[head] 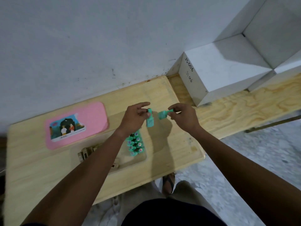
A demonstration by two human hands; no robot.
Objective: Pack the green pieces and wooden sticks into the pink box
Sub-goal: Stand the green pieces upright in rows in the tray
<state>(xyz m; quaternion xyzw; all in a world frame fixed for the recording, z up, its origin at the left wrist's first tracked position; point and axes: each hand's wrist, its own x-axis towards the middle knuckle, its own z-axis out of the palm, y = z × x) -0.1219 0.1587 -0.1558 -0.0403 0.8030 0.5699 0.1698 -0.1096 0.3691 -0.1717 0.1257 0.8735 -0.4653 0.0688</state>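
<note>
My left hand (135,116) holds a green piece (149,119) upright above the table. To its right, my right hand (182,117) pinches a second green piece (163,114), tilted sideways and close to the first. Below my left wrist, several green pieces (136,145) stand packed together in an open tray (143,158), partly hidden by my left forearm. Wooden sticks (85,153) lie beside the forearm at the tray's left. A flat pink box lid (76,125) with a picture label rests on the table at the left.
The light wooden table (40,168) stands against a grey wall. A white cube box marked "JS006" (216,74) sits at the back right on a plywood plank (244,108). A sandalled foot (168,183) shows below the table's front edge.
</note>
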